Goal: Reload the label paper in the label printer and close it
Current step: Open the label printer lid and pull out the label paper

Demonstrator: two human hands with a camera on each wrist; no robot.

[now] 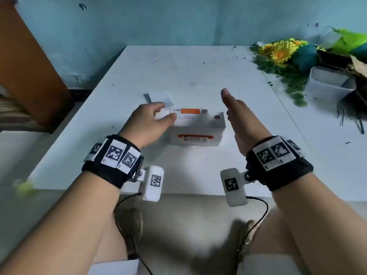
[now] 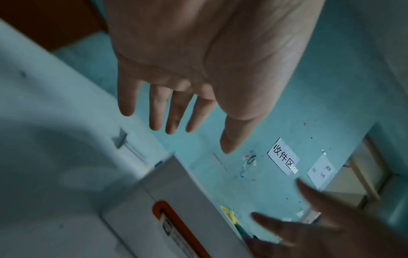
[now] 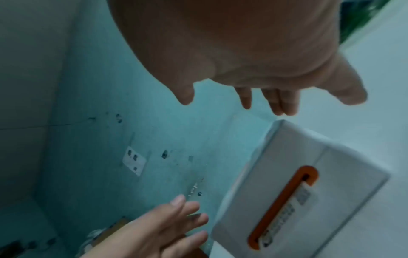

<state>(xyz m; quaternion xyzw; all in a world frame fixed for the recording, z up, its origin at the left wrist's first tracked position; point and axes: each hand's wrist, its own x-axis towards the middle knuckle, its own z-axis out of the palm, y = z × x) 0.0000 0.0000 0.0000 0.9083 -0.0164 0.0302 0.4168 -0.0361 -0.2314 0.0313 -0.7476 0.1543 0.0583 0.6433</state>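
White covers the table (image 1: 198, 72), the biggest thing here, pushed against a blue-green wall (image 1: 139, 22). The printer (image 1: 198, 132) sits near the table's front edge, lid down, its orange-rimmed slot facing the person. Behind the printer lies a loose sheet of label paper (image 1: 158, 98), likely set there within reach for reloading. Far right of the printer are yellow flowers (image 1: 280, 50) and a pale tub (image 1: 327, 84). The left hand (image 1: 147, 124) hovers at the printer's left end and the right hand (image 1: 244, 120) at its right end, both with fingers spread and holding nothing. Flanking it so, they seem ready to find the lid's side catches.
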